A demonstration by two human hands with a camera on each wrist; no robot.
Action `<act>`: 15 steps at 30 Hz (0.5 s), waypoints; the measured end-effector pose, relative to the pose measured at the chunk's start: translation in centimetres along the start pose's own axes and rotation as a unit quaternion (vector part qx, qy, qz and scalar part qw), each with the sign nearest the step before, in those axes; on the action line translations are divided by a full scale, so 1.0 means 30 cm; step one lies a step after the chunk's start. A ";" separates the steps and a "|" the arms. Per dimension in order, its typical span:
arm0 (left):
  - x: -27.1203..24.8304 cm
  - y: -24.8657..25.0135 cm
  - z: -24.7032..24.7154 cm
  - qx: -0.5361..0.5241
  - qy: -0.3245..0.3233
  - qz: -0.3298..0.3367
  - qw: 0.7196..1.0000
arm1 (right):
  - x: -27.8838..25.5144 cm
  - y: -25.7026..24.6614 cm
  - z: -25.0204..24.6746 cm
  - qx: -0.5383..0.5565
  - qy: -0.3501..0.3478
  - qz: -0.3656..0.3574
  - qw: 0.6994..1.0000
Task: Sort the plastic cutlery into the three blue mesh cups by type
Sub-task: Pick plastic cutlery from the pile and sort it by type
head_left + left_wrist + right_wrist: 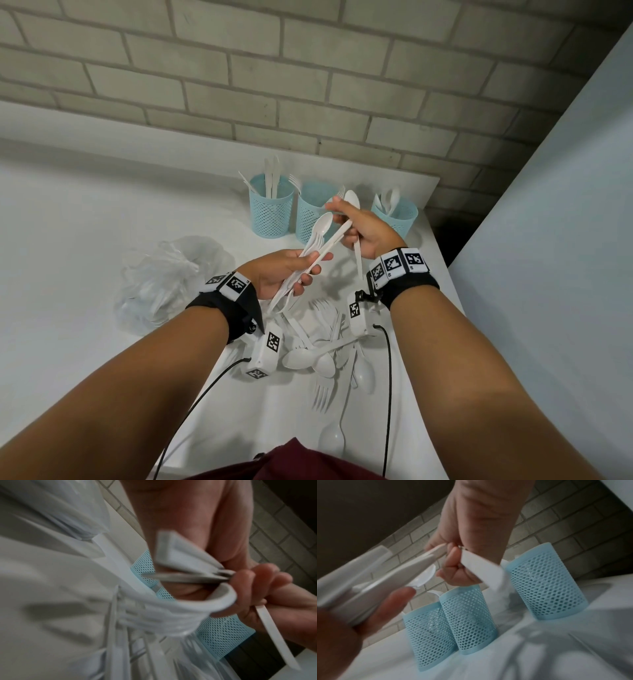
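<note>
Left hand (286,274) gripping mixed bundle of white plastic cutlery (310,253); right hand (359,228) pinching white plastic spoon (352,200). Risk: loose bundle slipping onto counter (85,240), missing blue mesh cups (272,209).

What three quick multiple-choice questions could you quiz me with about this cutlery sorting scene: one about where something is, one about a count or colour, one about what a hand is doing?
1. Where does the crumpled clear plastic bag lie?
A. Left of the cups
B. Inside a cup
C. On the floor

2. How many blue mesh cups stand by the wall?
A. Two
B. Three
C. Five

3. What is the left hand doing?
A. Resting flat on the table
B. Gripping a bundle of white cutlery
C. Lifting a cup

Answers: 1 A, the bag sits on the table left of them. 2 B, three stand in a row. 3 B, its fingers curl round the handles.
</note>
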State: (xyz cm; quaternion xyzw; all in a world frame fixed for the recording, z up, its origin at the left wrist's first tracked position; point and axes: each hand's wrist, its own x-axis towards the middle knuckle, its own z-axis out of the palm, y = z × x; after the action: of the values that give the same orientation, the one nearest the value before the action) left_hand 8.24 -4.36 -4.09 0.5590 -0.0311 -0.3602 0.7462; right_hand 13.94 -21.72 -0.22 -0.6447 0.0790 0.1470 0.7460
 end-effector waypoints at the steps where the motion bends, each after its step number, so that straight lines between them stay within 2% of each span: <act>1: -0.003 0.001 -0.001 -0.006 -0.006 -0.006 1.000 | -0.008 0.004 0.000 0.008 -0.038 0.022 0.999; 3: -0.006 0.001 -0.003 -0.016 -0.015 -0.012 1.000 | -0.019 0.008 -0.005 0.019 -0.100 0.062 0.993; 6: -0.010 0.000 -0.004 -0.019 -0.022 -0.018 0.999 | -0.027 0.010 -0.009 -0.021 -0.132 0.094 0.987; 11: -0.006 0.002 -0.004 -0.024 -0.020 -0.015 0.999 | -0.013 0.012 0.005 -0.079 -0.057 0.058 0.993; 15: -0.001 0.009 -0.004 -0.018 -0.013 -0.009 1.000 | 0.009 0.015 0.000 -0.027 0.011 0.011 1.000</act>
State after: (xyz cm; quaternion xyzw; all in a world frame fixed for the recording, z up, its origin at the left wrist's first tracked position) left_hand 8.40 -4.22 -3.88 0.5408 -0.0290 -0.3744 0.7527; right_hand 14.04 -21.64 -0.73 -0.6654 0.0898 0.1503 0.7256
